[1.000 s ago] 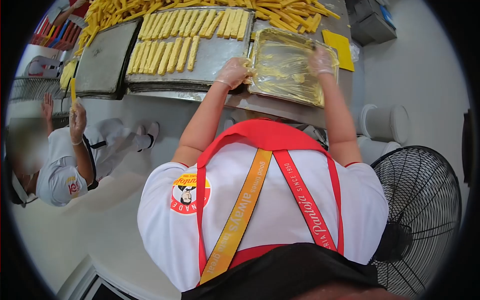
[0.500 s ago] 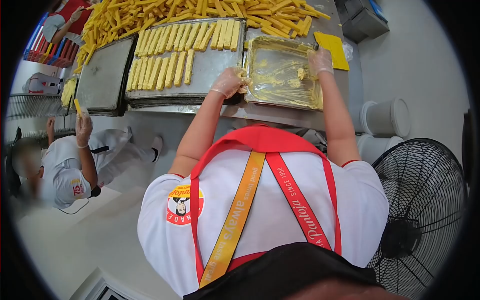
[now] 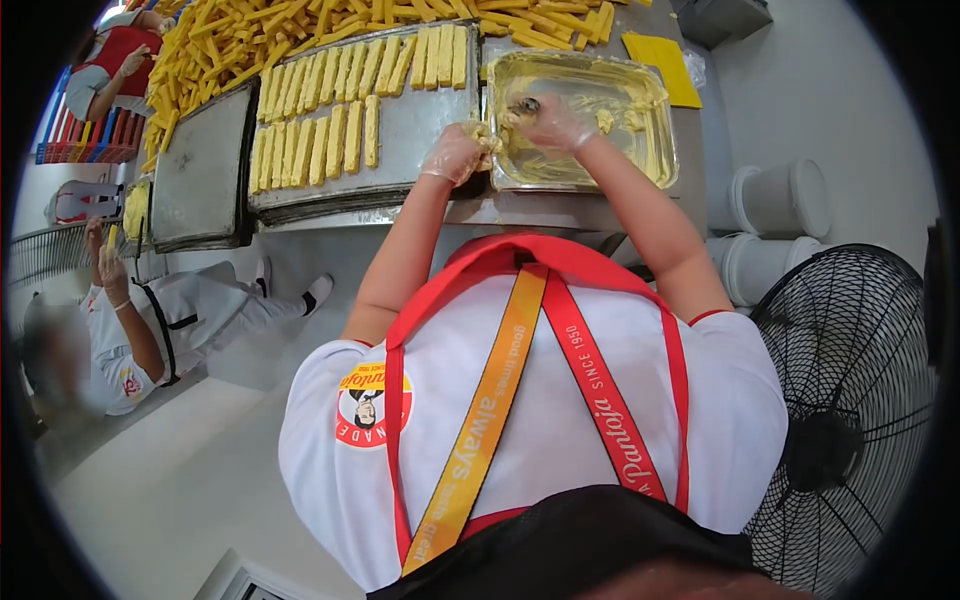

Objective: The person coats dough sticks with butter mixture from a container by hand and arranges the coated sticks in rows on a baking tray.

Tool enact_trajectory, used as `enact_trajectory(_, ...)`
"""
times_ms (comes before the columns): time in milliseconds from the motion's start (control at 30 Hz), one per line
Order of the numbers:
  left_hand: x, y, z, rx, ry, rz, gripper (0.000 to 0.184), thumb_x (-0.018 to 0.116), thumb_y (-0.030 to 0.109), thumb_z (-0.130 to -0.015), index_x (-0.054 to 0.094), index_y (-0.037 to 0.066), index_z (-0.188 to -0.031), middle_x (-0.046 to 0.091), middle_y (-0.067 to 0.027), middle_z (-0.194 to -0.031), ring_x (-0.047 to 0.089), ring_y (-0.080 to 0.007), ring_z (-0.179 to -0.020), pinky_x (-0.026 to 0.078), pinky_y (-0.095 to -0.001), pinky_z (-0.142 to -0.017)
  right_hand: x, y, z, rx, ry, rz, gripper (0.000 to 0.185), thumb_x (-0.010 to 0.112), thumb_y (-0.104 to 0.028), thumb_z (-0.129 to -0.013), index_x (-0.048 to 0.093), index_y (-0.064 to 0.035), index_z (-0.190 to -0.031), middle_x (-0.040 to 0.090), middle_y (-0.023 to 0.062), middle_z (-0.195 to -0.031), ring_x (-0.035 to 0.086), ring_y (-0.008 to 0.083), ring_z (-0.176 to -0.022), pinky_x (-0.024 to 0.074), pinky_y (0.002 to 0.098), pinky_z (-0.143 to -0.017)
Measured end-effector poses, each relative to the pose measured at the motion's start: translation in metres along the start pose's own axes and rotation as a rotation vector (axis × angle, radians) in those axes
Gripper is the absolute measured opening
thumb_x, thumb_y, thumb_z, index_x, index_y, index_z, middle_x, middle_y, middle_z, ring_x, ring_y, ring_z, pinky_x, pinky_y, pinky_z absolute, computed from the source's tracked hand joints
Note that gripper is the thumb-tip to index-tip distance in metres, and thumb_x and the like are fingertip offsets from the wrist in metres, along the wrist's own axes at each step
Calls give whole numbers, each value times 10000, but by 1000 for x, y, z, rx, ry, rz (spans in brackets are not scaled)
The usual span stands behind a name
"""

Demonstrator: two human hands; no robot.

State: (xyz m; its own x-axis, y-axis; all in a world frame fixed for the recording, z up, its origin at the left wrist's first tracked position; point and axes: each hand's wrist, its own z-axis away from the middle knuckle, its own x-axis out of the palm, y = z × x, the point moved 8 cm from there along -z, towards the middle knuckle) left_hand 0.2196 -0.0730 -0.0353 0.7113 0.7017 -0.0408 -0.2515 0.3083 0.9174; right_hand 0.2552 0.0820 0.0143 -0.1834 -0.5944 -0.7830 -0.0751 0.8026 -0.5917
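A rectangular metal pan (image 3: 663,150) smeared with pale yellow cream lies in front of me. My left hand (image 3: 455,153), in a clear plastic glove, is closed beside the pan's left rim; yellow cream coats its fingers and hides what they hold. Over the pan's left half is my right hand (image 3: 556,124), also gloved, closed around a tool with a dark rounded end (image 3: 527,104); the rest of that tool is hidden. Left of the pan, a flat baking tray (image 3: 425,125) bears two rows of cream-coated yellow sticks (image 3: 318,150).
A large heap of yellow sticks (image 3: 235,50) covers the table's far side. Another dark tray (image 3: 200,170) sits farther left. A yellow sheet (image 3: 662,70) lies right of the pan. White buckets (image 3: 785,198) and a fan (image 3: 840,420) stand at right; a co-worker (image 3: 130,330) is at left.
My right hand has moved from the pan's right rim to its left side, bringing the tool close to my left hand. My left hand stays by the left rim. The co-worker's raised hand has shifted left.
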Motion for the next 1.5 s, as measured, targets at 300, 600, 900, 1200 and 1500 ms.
enact_trajectory(300, -3, -1, -10, 153, 14, -210, 232, 641, 231, -790, 667, 13, -866, 636, -129, -721, 581, -216, -606, 479, -350, -603, -6, -17, 51, 6, -138, -189, 191, 702, -230, -786, 650, -82, -896, 653, 98, -854, 610, 206, -780, 496, 348, -729)
enact_trajectory(600, -2, 2, -5, 90, 14, -19, 180, 695, 183, -793, 671, 16, -857, 618, -27, -686, 543, -107, -560, 437, -277, -519, 25, 75, 66, 199, -124, -655, 238, 663, -254, -826, 680, -158, -1043, 668, 80, -1015, 650, 244, -858, 518, 354, -779)
enact_trajectory(900, 1, -8, -15, 177, -50, 133, 99, 718, 47, -769, 625, 26, -794, 566, -19, -661, 502, -116, -512, 400, -261, -452, -79, 2, -7, 120, 97, 94, 249, 626, -202, -844, 612, -147, -1086, 652, 138, -902, 649, 280, -771, 519, 409, -702)
enact_trajectory(1200, 3, 23, 10, 47, 3, 26, 87, 706, 39, -796, 619, 27, -799, 560, -17, -655, 498, -109, -497, 405, -249, -439, 4, -26, -17, -217, 248, 101, 135, 635, -169, -800, 573, -113, -907, 600, 132, -802, 617, 342, -775, 490, 448, -667)
enact_trajectory(1500, 0, 4, 2, -51, -108, 47, 148, 673, 153, -801, 683, 71, -925, 648, -28, -859, 564, -120, -738, 462, -274, -612, -83, 82, 22, 342, 359, 242, 365, 566, -348, -909, 620, -37, -1091, 654, 168, -866, 638, 324, -834, 502, 432, -755)
